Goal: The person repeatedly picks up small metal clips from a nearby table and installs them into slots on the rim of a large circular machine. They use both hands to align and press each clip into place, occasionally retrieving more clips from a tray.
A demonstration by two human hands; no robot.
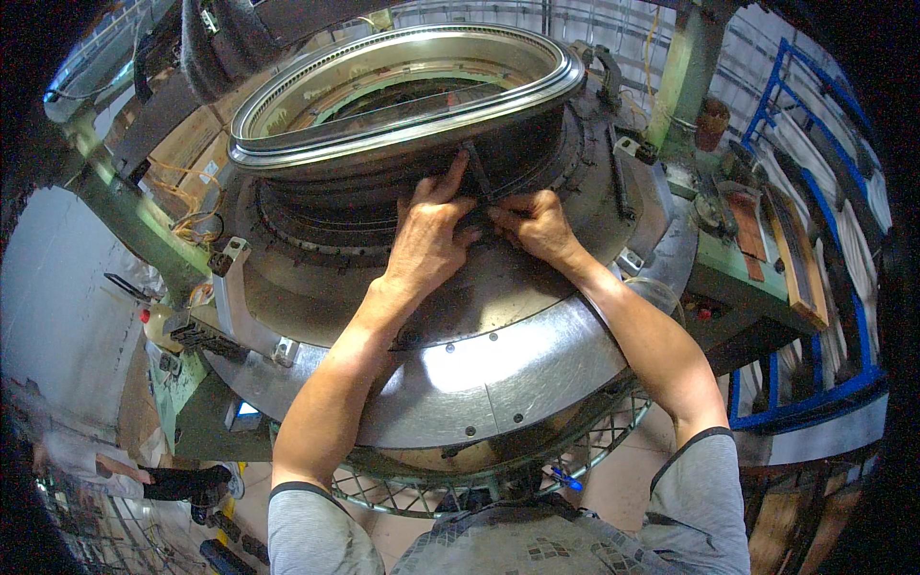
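A big round machine has a shiny metal ring on top, tilted over a dark cylinder wall. My left hand is under the ring's near edge, index finger stretched up toward a narrow dark strip and thumb apart from it. To its right, my right hand is closed in a pinch close to the strip's lower end. What lies between its fingertips is too dark and small to make out. Below both hands spreads the wide metal table plate.
Green posts rise at both sides, with metal brackets round the plate. On the right are a wooden-edged board and a blue rack. A lattice guard ring runs below. Another person is at lower left.
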